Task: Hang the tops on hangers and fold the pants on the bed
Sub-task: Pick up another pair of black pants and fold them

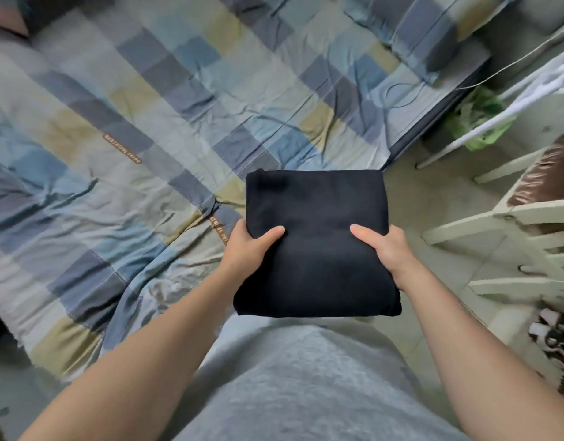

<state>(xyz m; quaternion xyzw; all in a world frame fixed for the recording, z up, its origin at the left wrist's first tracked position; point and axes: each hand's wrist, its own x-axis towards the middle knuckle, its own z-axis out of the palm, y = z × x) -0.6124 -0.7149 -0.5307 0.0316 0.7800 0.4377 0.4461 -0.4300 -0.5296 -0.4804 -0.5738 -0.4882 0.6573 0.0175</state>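
A pair of black pants [315, 218], folded into a flat square bundle, is held in the air in front of my body, over the bed's near corner and the floor. My left hand [247, 249] grips its left edge, thumb on top and fingers hidden beneath. My right hand [385, 249] grips the right edge the same way. The bed [147, 106] with a blue, grey and yellow checked cover spreads to the left and beyond the bundle. No tops or hangers are visible.
A cream wooden chair [522, 243] with a brown cushion stands on the tiled floor at the right. A white rack leg [484, 128] and a green bag [478, 122] sit behind it. A pillow [433, 36] lies at the bed's far end.
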